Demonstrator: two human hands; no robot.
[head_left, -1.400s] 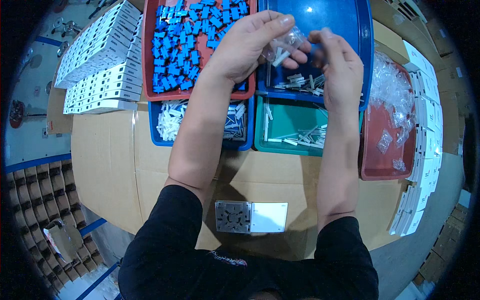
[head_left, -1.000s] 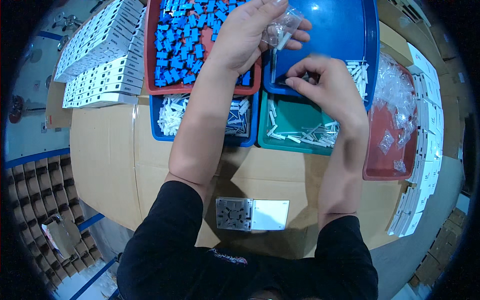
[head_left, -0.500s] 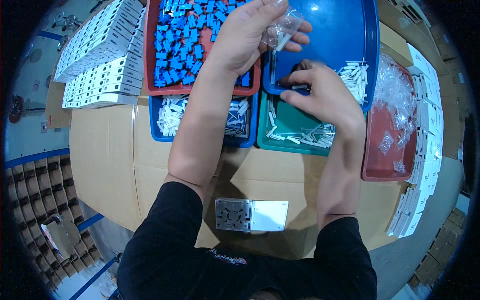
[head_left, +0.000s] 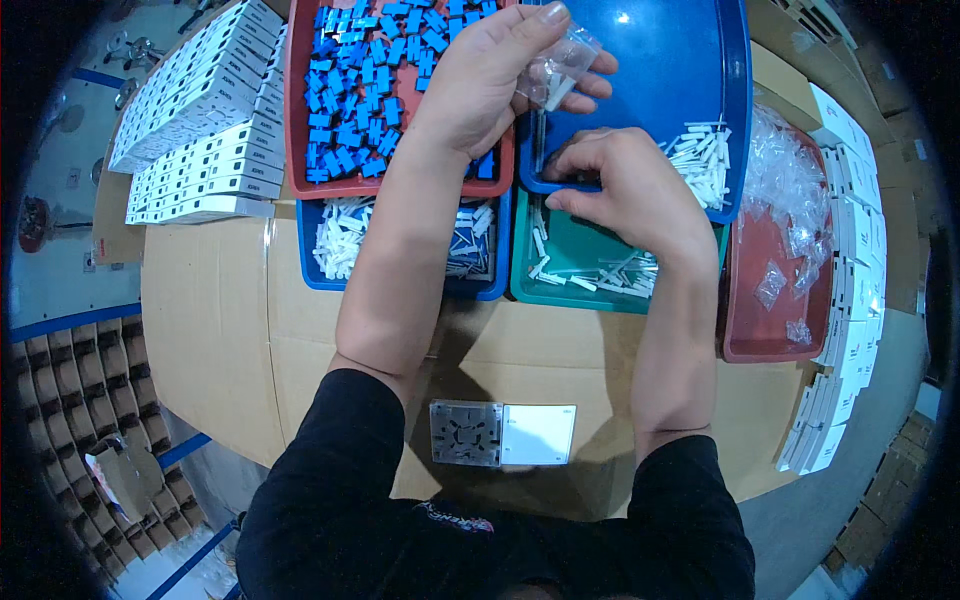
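Observation:
A small clear plastic bag (head_left: 562,62) with a white piece inside rests in my left hand (head_left: 485,85), the thumb holding it against the partly curled fingers. That hand hovers between the red tray of blue clips and the large blue tray (head_left: 650,60). At the blue tray's near edge, my right hand (head_left: 630,185) is closed, thumb and fingers bent together; what is between its fingertips is hidden. Slim white plastic pieces (head_left: 702,165) lie in a pile to its right. Below it is a green tray (head_left: 585,238) with slim white pieces and thin pins.
Blue clips (head_left: 350,110) fill the red tray (head_left: 296,150). A smaller blue tray (head_left: 312,265) holds white parts and pins. Clear bags (head_left: 790,180) lie in another red tray (head_left: 760,330). White boxes (head_left: 200,110) are stacked left. A square two-part panel (head_left: 538,434) lies nearest me.
My right hand has shifted slightly left along the tray's near edge, and its fingers have drawn closer together. My left hand, still with the bag, has barely moved.

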